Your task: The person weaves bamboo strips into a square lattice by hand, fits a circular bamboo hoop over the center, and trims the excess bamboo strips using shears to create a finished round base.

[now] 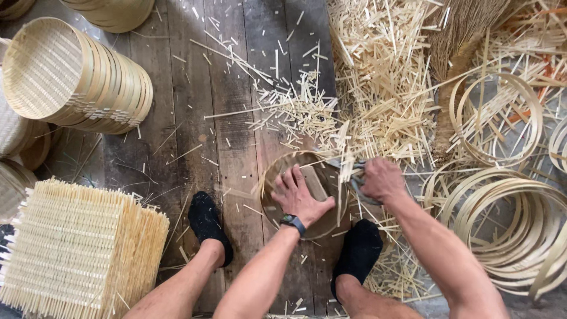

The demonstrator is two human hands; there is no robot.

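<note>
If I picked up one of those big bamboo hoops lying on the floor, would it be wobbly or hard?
Probably springy rather than hard: each bamboo hoop is a thin strip bent into a ring, so it would likely flex when squeezed. It looks light for its size, being just a narrow open band. Stood on edge, it might roll away; lying flat in the pile, it should stay put.

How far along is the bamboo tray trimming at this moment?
Done: a row of finished round woven bamboo trays lies upper left. In hand: the left hand presses a round bamboo tray flat while the right hand cuts its rim with grey shears. Left: square woven bamboo mats and bare bamboo hoops.
</note>
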